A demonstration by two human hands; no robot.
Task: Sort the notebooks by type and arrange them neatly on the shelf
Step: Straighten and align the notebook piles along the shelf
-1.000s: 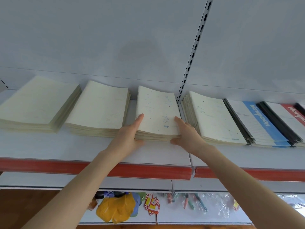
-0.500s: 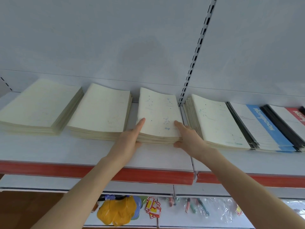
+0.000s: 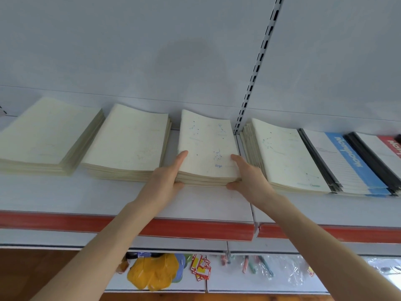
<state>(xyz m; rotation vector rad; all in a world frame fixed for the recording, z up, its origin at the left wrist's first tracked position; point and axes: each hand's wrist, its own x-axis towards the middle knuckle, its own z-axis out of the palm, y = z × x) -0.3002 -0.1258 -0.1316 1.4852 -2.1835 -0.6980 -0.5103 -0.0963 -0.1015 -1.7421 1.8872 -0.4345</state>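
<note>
A stack of cream notebooks with blue star patterns (image 3: 206,144) lies on the white shelf (image 3: 86,196), near its middle. My left hand (image 3: 167,181) grips the stack's front left corner, fingers along its side. My right hand (image 3: 247,174) clasps the front right corner. Left of it lie two stacks of plain cream notebooks (image 3: 128,142) (image 3: 47,133). To the right lies another cream star-pattern stack (image 3: 286,155), then a blue-striped notebook stack (image 3: 347,161) and a red-striped one (image 3: 388,148) at the frame's edge.
A slotted upright rail (image 3: 258,64) runs up the white back panel just behind the held stack. The shelf has a red front strip (image 3: 195,230). On the shelf below lie yellow items (image 3: 156,272), small red-and-white packets (image 3: 201,268) and bagged pens (image 3: 260,268).
Both hands stay on the star-pattern stack, which has slid slightly further back on the shelf. The view has shifted a little.
</note>
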